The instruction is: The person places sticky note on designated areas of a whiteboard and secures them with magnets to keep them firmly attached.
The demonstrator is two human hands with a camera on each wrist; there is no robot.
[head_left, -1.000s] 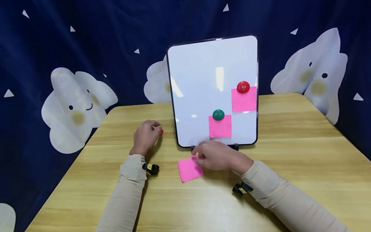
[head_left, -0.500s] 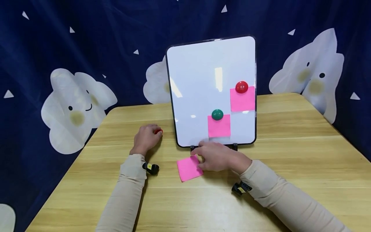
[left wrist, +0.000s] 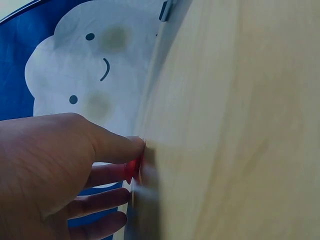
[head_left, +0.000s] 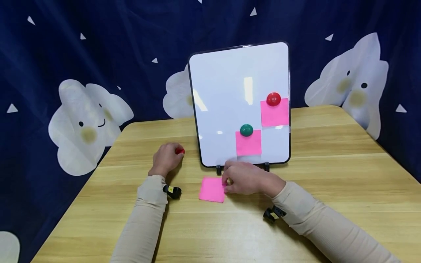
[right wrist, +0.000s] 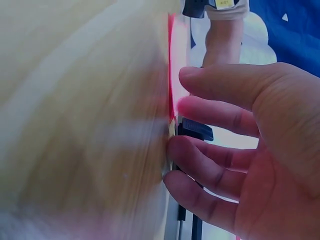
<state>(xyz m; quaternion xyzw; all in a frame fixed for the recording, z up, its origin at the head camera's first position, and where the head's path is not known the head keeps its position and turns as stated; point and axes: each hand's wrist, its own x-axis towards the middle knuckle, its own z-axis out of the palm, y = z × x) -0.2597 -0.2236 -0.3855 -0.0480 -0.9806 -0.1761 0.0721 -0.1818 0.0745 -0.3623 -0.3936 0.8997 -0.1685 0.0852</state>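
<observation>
Pink paper, cut in a plain square note (head_left: 211, 190), is laid on a wood-grained table (head_left: 210, 233) just before a whiteboard (head_left: 223, 91), its right edge met by the fingertips of a person's right hand (head_left: 246, 178). The thumb and fingers of that hand are seen gently bent and parted; how firmly the paper is touched cannot be told. A glossy red magnet (head_left: 179, 151) is pinched between the thumb and forefinger of the left hand (head_left: 165, 159), to the left of the board, with the other fingers held out. On the smooth, dark-framed board, propped on black supports, two more pink squares are pinned: the lower sheet (head_left: 248, 145) by a green dome (head_left: 246, 130), the higher sheet (head_left: 276, 115) by a red dome (head_left: 273, 99). Behind, a navy curtain (head_left: 144, 22) is printed with pale clouds and small white triangles. Since half a second ago, the loose note has been turned from a slant until it is set nearly square to the viewer; the pinned squares are left unchanged.
</observation>
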